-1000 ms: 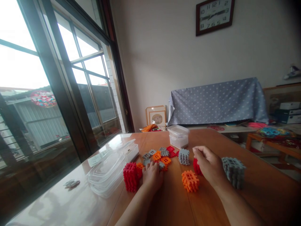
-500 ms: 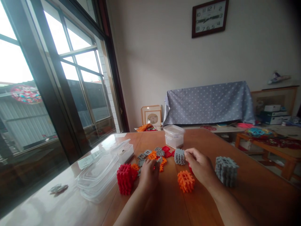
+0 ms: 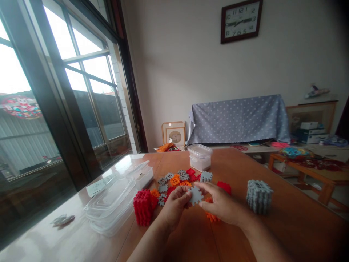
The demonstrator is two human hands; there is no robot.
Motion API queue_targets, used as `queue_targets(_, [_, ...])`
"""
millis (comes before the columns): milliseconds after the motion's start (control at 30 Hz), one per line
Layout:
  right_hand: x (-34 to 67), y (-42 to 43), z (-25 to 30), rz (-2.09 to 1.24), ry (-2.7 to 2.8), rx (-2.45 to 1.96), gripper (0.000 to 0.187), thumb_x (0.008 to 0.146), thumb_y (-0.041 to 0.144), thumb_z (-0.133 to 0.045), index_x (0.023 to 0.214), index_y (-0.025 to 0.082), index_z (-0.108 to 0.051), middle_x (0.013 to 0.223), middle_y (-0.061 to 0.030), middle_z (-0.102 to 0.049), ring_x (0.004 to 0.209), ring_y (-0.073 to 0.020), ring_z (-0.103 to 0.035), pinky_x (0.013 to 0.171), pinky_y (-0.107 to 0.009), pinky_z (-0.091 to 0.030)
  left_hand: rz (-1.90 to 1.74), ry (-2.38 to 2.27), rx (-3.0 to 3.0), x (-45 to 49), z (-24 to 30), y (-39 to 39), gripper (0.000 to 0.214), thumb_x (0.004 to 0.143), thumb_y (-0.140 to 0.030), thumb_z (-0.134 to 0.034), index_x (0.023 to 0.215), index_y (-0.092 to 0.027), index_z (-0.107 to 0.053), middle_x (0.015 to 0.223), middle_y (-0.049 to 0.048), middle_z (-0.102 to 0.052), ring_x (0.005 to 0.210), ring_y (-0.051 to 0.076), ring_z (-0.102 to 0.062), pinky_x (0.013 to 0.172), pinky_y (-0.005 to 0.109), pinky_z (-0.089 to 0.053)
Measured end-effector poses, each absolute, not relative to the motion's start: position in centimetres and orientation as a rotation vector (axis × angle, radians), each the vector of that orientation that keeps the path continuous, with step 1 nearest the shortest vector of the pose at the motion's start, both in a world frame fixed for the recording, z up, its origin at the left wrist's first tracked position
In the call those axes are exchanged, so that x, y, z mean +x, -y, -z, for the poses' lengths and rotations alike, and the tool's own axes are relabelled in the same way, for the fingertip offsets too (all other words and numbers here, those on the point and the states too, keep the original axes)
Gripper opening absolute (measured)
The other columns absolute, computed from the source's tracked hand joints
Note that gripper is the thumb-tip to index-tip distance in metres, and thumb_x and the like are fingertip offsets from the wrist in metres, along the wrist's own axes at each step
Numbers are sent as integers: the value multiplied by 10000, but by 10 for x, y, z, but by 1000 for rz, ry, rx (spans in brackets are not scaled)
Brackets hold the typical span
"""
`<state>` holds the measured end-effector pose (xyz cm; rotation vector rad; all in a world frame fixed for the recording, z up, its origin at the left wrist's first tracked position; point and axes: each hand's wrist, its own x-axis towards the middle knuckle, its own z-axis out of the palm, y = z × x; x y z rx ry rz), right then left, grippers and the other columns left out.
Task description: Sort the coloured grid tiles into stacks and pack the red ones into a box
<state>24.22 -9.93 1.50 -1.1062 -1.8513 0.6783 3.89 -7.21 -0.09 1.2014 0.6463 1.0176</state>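
A flat grey interlocking tile (image 3: 196, 195) with notched edges is up in front of me. My left hand (image 3: 177, 199) pinches it at its left side between thumb and fingers. My right hand (image 3: 216, 199) has its thumb and fingertips closed at the tile's right and upper edges. Just beyond the right fingers is a grey tile stack (image 3: 206, 176), its lower part hidden. An orange stack (image 3: 212, 216) lies mostly behind my right hand, and a red piece (image 3: 224, 187) shows past its back. Loose grey, red and orange tiles (image 3: 175, 179) spread beyond my left hand.
A tall red stack (image 3: 143, 207) stands left of my left hand, a grey stack (image 3: 259, 196) to the right. Clear plastic lids and trays (image 3: 109, 203) lie at left, near a small clear bag (image 3: 62, 220). A lidded clear box (image 3: 200, 158) stands at the back of the table (image 3: 169, 243).
My right hand has moved left from beside the grey stack to meet my left hand. My left hand has come slightly right from the loose pieces, and a grey tile now shows between both hands.
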Motion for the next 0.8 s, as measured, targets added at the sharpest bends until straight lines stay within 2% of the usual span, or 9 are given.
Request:
queue_targets(100, [243,98,-15,-648,1857,-1120,544,761,181,-677,1295,281,-651,1215,-51,-677,1049,-236,-641,954,-374,-511,-1008,-646,1207,40,0,74,329,854,-441,-738,970,-152,-632,843,19,-601,684,87,-474,640,227,-353])
queue_targets(267, [242,94,-14,-556,1845,-1127,353,761,177,-663,1103,258,-694,956,-10,-690,907,-204,-632,821,-307,-508,-1065,-674,1305,45,0,78,461,846,-395,-760,1208,-196,-556,966,26,-614,797,118,-533,722,248,-410])
queue_targets(433, [243,95,-17,-511,1821,-1150,299,760,163,-652,1048,245,-662,936,-2,-679,899,-192,-628,806,-288,-489,-1143,-751,1512,48,4,79,535,802,-390,-794,1241,-219,-540,1119,65,-608,902,158,-570,777,279,-449])
queue_targets(600, [243,96,-18,-509,1817,-1201,296,743,164,-666,1029,236,-652,958,-16,-679,917,-200,-628,819,-300,-488,-1170,-992,1928,44,10,75,488,801,-353,-780,1235,-210,-608,1135,90,-640,963,202,-596,801,308,-466])
queue_targets(700, [246,94,-16,-535,1808,-1186,308,755,204,-688,1060,241,-664,990,-22,-689,956,-208,-639,850,-313,-495,-1174,-967,1978,44,14,69,472,823,-317,-750,1257,-211,-599,1183,96,-662,1026,218,-619,889,339,-485])
queue_targets(800, [256,87,-15,-529,1695,-1176,407,786,303,-709,1185,245,-650,1002,-28,-701,940,-213,-659,851,-327,-509,-1202,-1013,1995,45,16,61,426,850,-307,-712,1250,-214,-600,1181,94,-685,1036,223,-638,923,358,-495])
